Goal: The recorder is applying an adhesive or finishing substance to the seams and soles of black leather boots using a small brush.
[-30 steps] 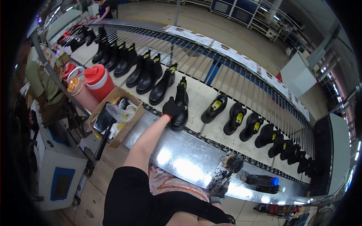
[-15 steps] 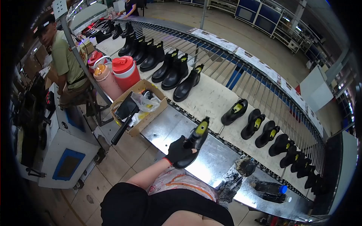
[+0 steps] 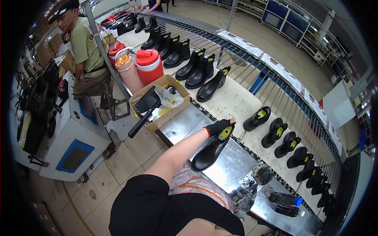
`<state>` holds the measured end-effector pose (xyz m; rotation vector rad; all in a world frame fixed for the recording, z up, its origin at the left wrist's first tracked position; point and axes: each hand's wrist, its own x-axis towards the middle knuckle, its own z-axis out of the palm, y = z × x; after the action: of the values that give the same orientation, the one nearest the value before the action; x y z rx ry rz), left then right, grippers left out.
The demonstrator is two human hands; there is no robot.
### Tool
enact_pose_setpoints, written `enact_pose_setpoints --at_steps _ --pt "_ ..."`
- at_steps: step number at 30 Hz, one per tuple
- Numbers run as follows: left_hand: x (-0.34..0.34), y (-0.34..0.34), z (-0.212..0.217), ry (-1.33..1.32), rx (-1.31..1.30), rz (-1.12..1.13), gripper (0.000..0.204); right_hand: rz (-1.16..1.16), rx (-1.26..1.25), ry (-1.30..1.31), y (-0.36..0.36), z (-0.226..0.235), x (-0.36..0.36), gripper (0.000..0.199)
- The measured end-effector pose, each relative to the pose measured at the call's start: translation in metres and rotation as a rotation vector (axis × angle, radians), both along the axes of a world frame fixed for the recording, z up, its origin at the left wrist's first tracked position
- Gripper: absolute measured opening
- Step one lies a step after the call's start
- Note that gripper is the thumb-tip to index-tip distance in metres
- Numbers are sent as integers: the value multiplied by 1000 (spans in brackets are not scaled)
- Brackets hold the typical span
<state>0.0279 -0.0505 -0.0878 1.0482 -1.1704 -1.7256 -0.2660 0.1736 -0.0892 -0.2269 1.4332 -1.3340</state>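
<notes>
A black ankle boot (image 3: pixel 212 152) with a yellow-green insole tilts over the metal work surface, its toe toward me. My left hand (image 3: pixel 219 127), in a black fingerless glove with a red cuff, is closed on the top of its shaft. Low in the picture, my right hand (image 3: pixel 243 198) wears a grey knit glove, blackened at the fingers. It rests by a dark-smeared patch at the near edge of the metal surface, below a round blackened pot (image 3: pixel 262 174). Its fingers blend into the smears, so I cannot make out whether it holds anything.
More black boots (image 3: pixel 213 84) line the pale conveyor (image 3: pixel 232 101) beyond the metal surface. A cardboard box (image 3: pixel 182 103) holds a black-handled tool and plastic bags. Red and pink jugs (image 3: pixel 149 67) stand behind it. Bottles (image 3: pixel 284 198) lie at right. A person (image 3: pixel 87 47) sits at left.
My left hand has moved up and right, from the boot's side to the top of its shaft. The boot's toe now points more toward me. The whole view has shifted slightly.
</notes>
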Motion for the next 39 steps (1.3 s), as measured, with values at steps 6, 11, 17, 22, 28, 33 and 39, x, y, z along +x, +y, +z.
enact_pose_setpoints --at_steps 6,11,17,22,28,33,39 --pt "0 14 17 110 -338 10 78 -7 -78 180 17 -8 -12 53" --pt "-9 34 79 542 -727 -85 75 -31 -380 211 22 3 -19 73" --pt "0 43 74 542 -786 -103 79 123 -207 382 28 12 -25 53" --pt "-12 43 77 563 -794 -205 80 20 -194 365 19 23 -35 16" --pt "-20 53 87 537 -749 -308 80 357 -330 333 6 89 -38 27" --pt "-29 57 95 507 -733 -367 81 809 -486 895 -37 148 -21 26" --pt "-30 55 95 502 -731 -367 81 999 -802 1523 -57 184 8 32"
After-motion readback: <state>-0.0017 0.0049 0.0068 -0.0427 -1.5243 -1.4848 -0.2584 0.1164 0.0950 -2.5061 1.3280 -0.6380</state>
